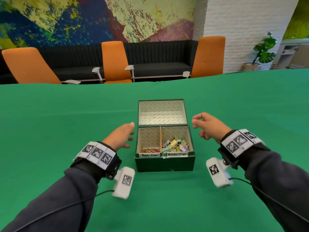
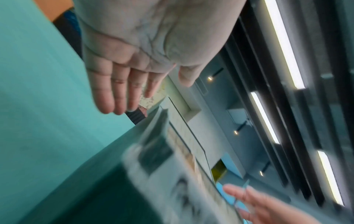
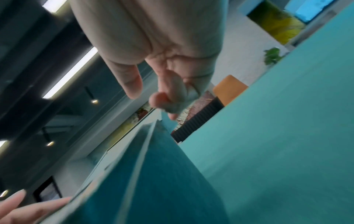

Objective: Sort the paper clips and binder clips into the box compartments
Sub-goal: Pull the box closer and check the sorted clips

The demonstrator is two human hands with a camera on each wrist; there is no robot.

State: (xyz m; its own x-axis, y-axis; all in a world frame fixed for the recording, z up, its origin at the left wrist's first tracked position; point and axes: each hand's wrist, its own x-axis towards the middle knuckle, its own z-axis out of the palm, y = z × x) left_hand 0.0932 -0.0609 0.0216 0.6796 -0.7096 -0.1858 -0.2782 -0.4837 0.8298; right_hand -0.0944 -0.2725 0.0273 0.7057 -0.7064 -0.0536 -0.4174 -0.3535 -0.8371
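- Hovering just left of the box (image 1: 164,162): left hand (image 1: 120,136), fingers (image 2: 107,94) straight and together, holding nothing.
- Hovering just right of the upright lid (image 1: 162,112): right hand (image 1: 208,125), fingers (image 3: 162,100) loosely curled, gripping nothing.
- Lying between both sets of fingers, sorted already by the look of it: paper clips (image 1: 150,150) in the left compartment, binder clips (image 1: 177,144) in the right, each behind a handwritten label.
- Risking, probably, a knock to the light cardboard box or a lid dropped unevenly, jolting clips over the thin divider (image 1: 160,138).
- Showing a dark green rectangular box with pale patterned lining; thin coloured wire loops; boxy pastel metal clips; a smooth green cloth surface (image 1: 66,114).
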